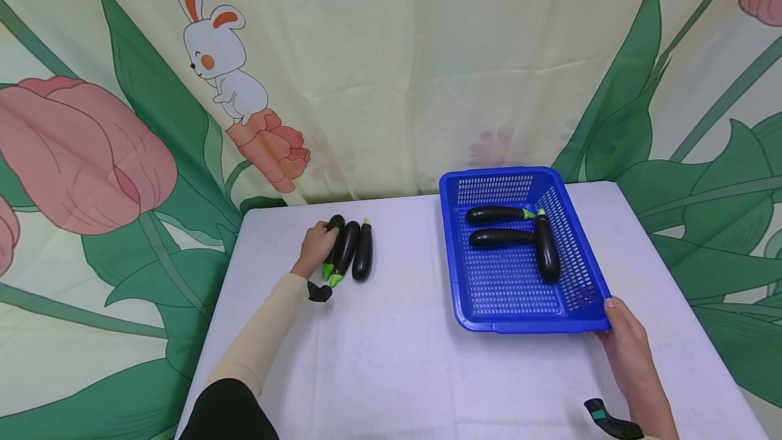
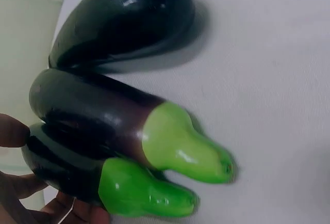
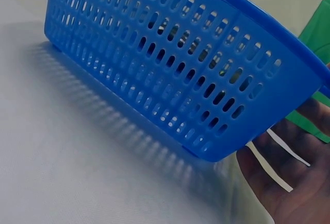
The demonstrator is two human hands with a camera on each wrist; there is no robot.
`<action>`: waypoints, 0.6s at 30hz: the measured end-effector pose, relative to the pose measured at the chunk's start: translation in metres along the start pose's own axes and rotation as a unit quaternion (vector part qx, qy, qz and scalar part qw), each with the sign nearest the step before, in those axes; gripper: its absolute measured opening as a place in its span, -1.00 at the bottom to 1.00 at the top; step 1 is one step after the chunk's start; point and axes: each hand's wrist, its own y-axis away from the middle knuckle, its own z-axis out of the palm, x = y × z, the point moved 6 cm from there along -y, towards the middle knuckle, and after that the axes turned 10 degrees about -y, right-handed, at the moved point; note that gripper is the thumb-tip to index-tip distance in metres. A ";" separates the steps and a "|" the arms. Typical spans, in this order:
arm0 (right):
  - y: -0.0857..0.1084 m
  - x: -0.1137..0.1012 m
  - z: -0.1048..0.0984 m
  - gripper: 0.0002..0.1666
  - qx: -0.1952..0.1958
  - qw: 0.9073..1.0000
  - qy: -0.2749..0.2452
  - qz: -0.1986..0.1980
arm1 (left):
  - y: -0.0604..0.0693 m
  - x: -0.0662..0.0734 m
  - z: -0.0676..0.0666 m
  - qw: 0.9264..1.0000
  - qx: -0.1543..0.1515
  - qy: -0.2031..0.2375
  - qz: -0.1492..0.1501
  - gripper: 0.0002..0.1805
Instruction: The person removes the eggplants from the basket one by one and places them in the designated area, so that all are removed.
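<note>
The left hand (image 1: pixel 318 248) grips the leftmost of three dark-purple, green-capped eggplants (image 1: pixel 347 250) at left on the counter (image 1: pixel 379 365); the right hand (image 1: pixel 630 345) holds the near right corner of a blue perforated plastic basket (image 1: pixel 510 299) containing three more.

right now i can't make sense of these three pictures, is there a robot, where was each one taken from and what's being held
No robot here: a person is working bare-handed. The wide picture comes from a camera worn on the head, looking forward and down. The other two are taken from the left and right wrists, each seeing the work up close.

On the white table lie three eggplants, close together. To their right is a blue basket with three more eggplants inside. The left hand holds the leftmost eggplant on the table, while the right hand grips the basket's near right corner.
</note>
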 end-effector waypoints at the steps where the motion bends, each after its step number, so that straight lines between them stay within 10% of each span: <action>1: 0.000 0.000 0.000 -0.23 -0.001 1.000 -0.001 0.000 | 0.000 0.000 0.000 1.000 0.000 -0.009 0.002 -0.31; 18: -0.001 0.001 -0.001 -0.20 -0.003 1.000 0.011 0.002 | -0.002 0.007 -0.008 0.991 0.047 -0.122 0.032 -0.31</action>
